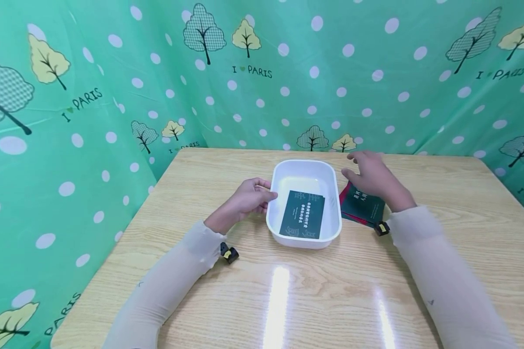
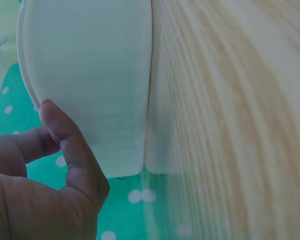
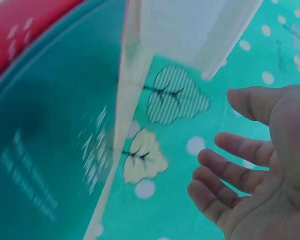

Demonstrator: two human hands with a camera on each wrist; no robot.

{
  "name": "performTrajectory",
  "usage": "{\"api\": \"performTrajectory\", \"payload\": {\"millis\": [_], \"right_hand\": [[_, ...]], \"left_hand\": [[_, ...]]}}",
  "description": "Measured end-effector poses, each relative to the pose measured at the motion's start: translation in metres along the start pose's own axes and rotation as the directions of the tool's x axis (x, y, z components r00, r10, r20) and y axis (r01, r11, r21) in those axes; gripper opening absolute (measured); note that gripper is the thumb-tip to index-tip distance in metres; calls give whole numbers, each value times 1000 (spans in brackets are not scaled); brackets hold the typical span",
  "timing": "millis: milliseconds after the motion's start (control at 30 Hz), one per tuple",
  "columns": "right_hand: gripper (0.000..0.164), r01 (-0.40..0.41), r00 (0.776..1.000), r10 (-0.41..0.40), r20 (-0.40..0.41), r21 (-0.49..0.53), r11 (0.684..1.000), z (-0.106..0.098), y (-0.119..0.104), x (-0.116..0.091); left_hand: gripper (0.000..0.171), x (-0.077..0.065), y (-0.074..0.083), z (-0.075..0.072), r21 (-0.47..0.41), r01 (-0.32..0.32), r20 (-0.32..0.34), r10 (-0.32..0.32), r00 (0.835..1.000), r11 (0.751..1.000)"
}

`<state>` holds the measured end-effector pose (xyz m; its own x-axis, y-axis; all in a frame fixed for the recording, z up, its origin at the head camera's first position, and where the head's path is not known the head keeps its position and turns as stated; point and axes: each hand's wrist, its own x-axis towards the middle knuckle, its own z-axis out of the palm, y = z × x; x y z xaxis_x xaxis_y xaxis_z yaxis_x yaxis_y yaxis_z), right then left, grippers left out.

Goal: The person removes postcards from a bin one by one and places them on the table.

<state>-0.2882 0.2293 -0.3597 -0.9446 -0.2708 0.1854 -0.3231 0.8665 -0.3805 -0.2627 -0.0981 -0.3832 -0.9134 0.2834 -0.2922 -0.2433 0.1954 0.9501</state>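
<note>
A white plastic tub [image 1: 303,172] stands on the table, with a dark green printed card [image 1: 303,215] lying flat inside. My left hand [image 1: 251,196] grips the tub's left rim between thumb and fingers; in the left wrist view the thumb lies against the tub's wall [image 2: 90,70]. To the right of the tub lies a loose stack of dark green cards [image 1: 367,208], with red edges showing between them. Above this stack hovers my right hand [image 1: 371,174], its fingers apart and loosely bent. Nothing is in that hand in the right wrist view, where the cards [image 3: 50,140] look blurred.
The wooden table [image 1: 227,300] reflects streaks of light near its front. Behind it and to its left hangs a green curtain [image 1: 244,116] with white dots and trees. Small black devices [image 1: 229,253] sit at both wrists.
</note>
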Motion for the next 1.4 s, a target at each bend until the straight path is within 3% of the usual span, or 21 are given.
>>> {"api": "performTrajectory", "payload": {"millis": [300, 733, 1067, 1233, 1400], "right_hand": [[49, 99, 995, -98, -30, 13, 995, 18, -33, 3], [58, 150, 979, -149, 140, 5, 989, 35, -67, -6], [78, 183, 935, -156, 318, -56, 981, 42, -72, -11], [100, 206, 923, -146, 357, -135, 969, 44, -74, -13], [111, 208, 916, -122, 381, -193, 959, 46, -77, -15]], "left_hand": [[41, 4, -4, 0, -3, -7, -5, 7, 1000, 1000], [37, 3, -4, -1, -5, -16, -5, 16, 1000, 1000], [35, 2, -4, -1, -1, -22, -2, 22, 1000, 1000], [35, 1, -4, -1, 2, -21, -1, 21, 1000, 1000], [35, 1, -4, 0, 0, -19, -4, 19, 1000, 1000]]}}
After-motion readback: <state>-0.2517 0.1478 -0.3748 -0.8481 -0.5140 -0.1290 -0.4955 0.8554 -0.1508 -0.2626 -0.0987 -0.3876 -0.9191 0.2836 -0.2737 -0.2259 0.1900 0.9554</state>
